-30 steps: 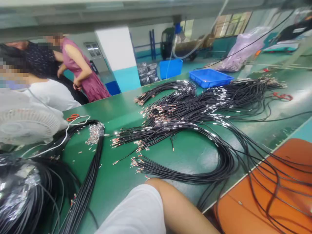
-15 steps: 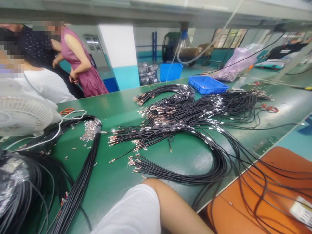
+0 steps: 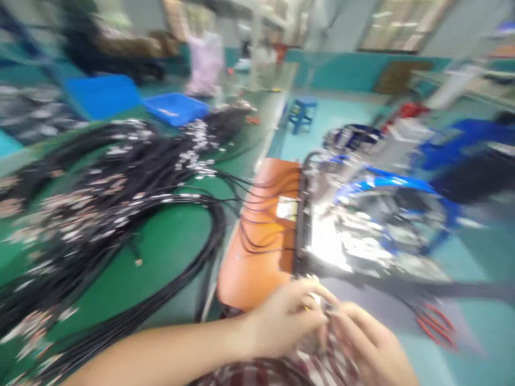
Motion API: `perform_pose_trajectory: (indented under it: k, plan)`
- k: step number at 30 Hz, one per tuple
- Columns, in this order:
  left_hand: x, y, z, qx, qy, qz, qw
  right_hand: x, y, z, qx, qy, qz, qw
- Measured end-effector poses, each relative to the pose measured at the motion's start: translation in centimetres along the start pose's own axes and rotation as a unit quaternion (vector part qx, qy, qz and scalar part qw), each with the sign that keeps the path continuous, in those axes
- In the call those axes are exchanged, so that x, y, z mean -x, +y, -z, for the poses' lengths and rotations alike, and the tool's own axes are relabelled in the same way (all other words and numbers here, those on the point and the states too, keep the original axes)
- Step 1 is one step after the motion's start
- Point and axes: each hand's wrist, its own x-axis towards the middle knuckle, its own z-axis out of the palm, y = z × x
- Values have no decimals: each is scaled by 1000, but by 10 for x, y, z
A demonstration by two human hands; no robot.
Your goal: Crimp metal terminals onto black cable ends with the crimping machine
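Note:
My left hand (image 3: 293, 316) is closed at the lower middle, its fingertips pinched close to those of my right hand (image 3: 368, 340). Between them are small whitish and metallic bits, too blurred to make out. Both hands are over my lap, just in front of an orange stool seat (image 3: 245, 268). Dark cables hang beneath the fingers. To the left, bundles of black cables (image 3: 156, 316) with white tags and stripped ends lie on the green table (image 3: 173, 236).
A blue tray (image 3: 177, 109) stands at the table's back. Several thin cables cross the orange seat beside a white object (image 3: 287, 208). On the right are shiny plastic bags, a blue rim (image 3: 402, 182) and red-handled scissors (image 3: 436, 327).
The view has swung to the right. Both hands are now in sight, where only an arm and white sleeve showed before. The fan and people have left the view.

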Motion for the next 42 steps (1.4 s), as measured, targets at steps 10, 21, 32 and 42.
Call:
perform_pose_trajectory:
  k: [10,21,32,42]
  plan:
    - [-5,7,0,-27,-8,80,996,-13,-1,3,-297,-17,-19,954]
    - [-6,4,1,-73,21,75,994,-16,7,-11,-298,-12,22,954]
    - [-4,11,-9,-110,95,53,988,-2,0,-17,-116,89,111,983]
    - [-6,10,-5,-69,88,79,991,-4,0,-1,-185,39,38,981]
